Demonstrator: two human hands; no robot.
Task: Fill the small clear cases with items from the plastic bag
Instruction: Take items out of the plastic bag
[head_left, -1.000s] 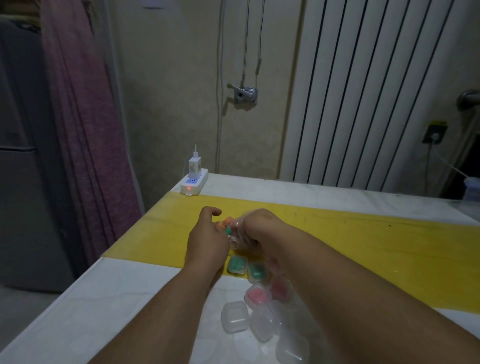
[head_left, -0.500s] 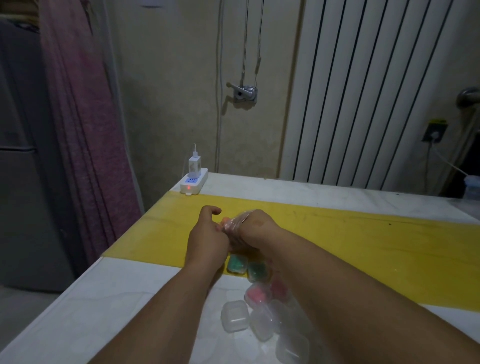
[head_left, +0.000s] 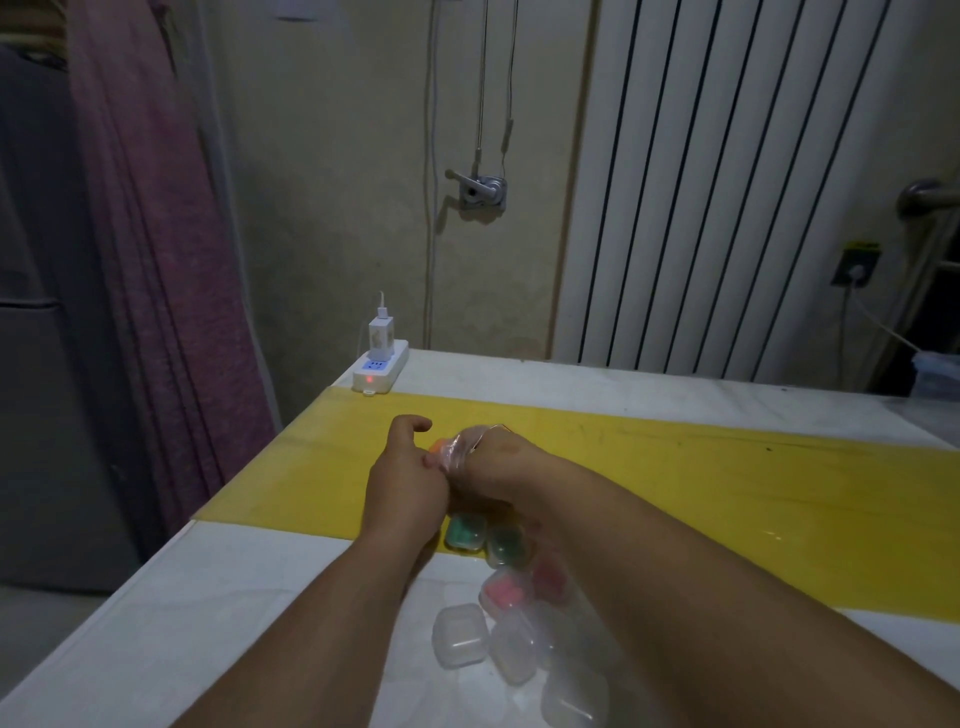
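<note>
Table: white top (head_left: 156, 623) with a yellow strip (head_left: 727, 499) running under both hands, dim room, striped panel (head_left: 727, 182) on the wall behind.
Left hand: (head_left: 402, 486) fingers curled, pinching the edge of the plastic bag; index finger sticks up a bit.
Right hand: (head_left: 498, 462) fist closed around the bag, touching the left hand.
Bag: (head_left: 457, 448) crumpled clear plastic between the two hands, something orange inside.
Cases: (head_left: 460, 634) clustered just below the hands, nearer the body; two look green inside, two pink, the rest clear.
Power strip: (head_left: 379, 369) beyond the left hand at the table's far corner, red light on.
</note>
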